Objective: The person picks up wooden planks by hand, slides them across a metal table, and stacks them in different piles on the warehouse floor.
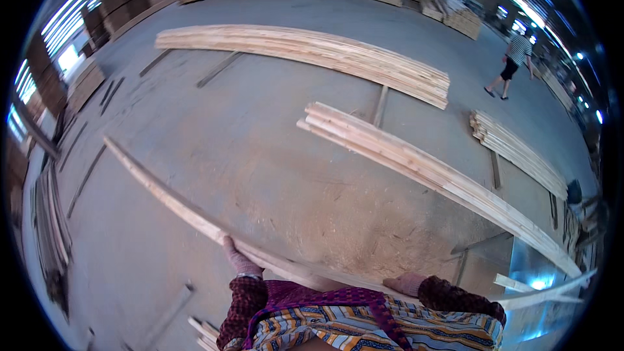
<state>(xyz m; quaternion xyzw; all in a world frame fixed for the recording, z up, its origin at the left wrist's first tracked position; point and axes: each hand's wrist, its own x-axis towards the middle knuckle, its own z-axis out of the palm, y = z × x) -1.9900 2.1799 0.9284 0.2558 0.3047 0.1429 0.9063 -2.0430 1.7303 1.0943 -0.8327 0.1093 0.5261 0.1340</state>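
Nearest me is the striped, multicoloured patterned cloth (325,325) on the wearer's lap. Just beyond it, I see a long, narrow, pale wooden board (288,269) crossing the body, its long axis slanting from far left to lower right. The left hand (242,261), nearer the far end, grips it; the right hand (407,283) meets it, grasp unclear to me. Its far edge looks darker.

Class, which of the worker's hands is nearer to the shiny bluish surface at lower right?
Right. The right hand, on the long board, is left of the shiny bluish surface; the left hand grips that board farther left.
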